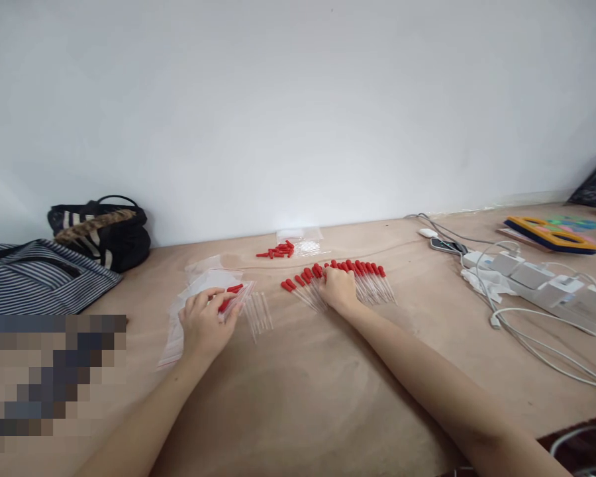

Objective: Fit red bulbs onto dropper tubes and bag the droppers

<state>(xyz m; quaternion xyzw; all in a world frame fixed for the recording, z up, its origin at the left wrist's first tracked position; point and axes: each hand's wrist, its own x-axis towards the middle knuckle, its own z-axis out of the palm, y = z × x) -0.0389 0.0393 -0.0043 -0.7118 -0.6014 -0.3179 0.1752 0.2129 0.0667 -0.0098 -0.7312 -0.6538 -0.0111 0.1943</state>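
My left hand (206, 324) rests with bent, parted fingers on clear zip bags (193, 286). Red rubber bulbs (235, 288) lie at its fingertips, in or on the top bag. Just right of that hand, several thin clear glass tubes (261, 311) without bulbs lie side by side. My right hand (340, 288) is closed, knuckles up, amid a fanned row of glass droppers with red bulbs (372, 270). Its fingertips are down among the droppers, and what they pinch is hidden. The droppers' bulbs point toward the wall.
Behind the row lie a pile of loose red bulbs (281, 250) and a bag of clear tubes (305, 244). Bags, one black (124, 235) and one striped (49, 278), stand at left. White cables (526, 338), a power strip (551, 285) and a yellow-blue frame (551, 235) are at right.
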